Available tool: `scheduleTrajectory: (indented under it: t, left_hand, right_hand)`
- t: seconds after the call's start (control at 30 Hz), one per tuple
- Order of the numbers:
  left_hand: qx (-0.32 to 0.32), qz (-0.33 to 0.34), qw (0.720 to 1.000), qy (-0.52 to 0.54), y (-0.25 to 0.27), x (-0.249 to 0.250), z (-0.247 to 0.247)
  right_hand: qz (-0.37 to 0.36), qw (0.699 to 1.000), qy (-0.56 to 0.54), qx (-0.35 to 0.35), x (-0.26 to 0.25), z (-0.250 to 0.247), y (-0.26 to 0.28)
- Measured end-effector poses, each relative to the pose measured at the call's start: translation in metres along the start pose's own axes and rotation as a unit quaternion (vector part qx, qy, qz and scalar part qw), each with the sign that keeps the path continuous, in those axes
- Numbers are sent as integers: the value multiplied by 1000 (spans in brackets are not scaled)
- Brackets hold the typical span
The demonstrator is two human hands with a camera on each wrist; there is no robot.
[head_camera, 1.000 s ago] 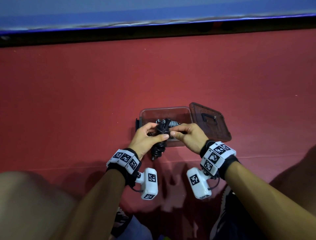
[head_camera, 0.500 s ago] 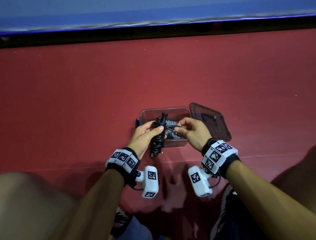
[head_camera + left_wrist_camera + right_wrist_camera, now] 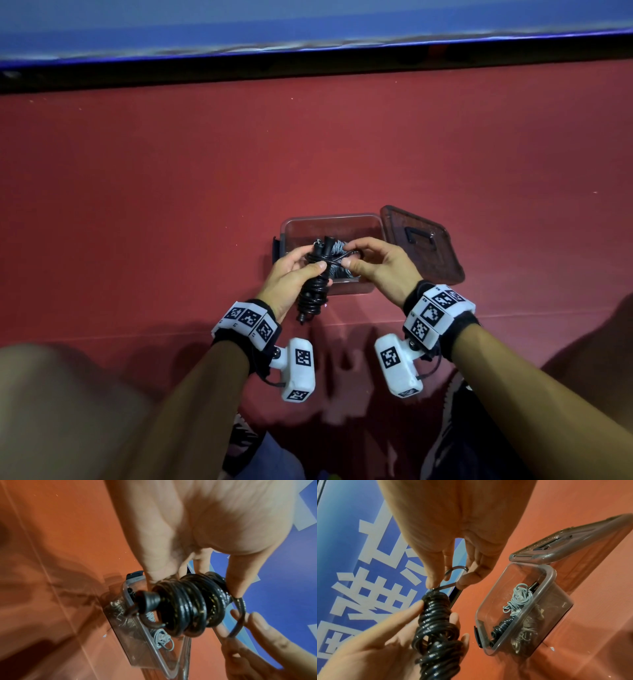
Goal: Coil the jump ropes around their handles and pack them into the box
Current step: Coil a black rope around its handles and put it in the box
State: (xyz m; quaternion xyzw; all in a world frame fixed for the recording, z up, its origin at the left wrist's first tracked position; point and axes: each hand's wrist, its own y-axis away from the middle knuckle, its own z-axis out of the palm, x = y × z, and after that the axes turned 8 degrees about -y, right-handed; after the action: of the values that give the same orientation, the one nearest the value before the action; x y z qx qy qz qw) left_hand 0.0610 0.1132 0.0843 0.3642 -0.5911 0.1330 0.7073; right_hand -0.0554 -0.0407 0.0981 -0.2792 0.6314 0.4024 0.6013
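Above box (image 3: pixel 371 219) | black jump rope (image 3: pixel 317 291) handles hidden | coils cover

Box (image 3: pixel 376 253) mouth open upward; lid (image 3: pixel 442 263) aside right.

I am seeing the box (image 3: pixel 330 219) sitting on the floor (image 3: pixel 171 205), its lid (image 3: pixel 424 246) lying to its right; two coiled ropes (image 3: pixel 513 609) are lying inside, with a third bundle (image 3: pixel 313 291) being held before it

Looks like a gym or sports hall. Red mat floor (image 3: pixel 171 205) under the fingers, blue lettered banner (image 3: pixel 359 561) beyond them.
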Motion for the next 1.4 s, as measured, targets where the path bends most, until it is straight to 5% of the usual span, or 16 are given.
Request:
scheduleTrajectory:
  t: [0.23, 0.4, 1.0, 1.4]
  left_hand:
    - [-42, -18, 999, 4, 4, 6, 5]
    - [-78, 30, 996, -38, 5, 5, 7]
    - [-51, 2, 997, -52, -6, -8, 6]
    - [-89, 3, 994, -65, -5, -11, 0]
  right_hand:
    - [-3, 1000, 8, 0, 3, 2, -2]
    - [9, 998, 49, -28, 4, 5, 0]
    - [8, 999, 25, 29, -12, 2, -3]
    - [33, 998, 50, 25, -7, 2, -3]
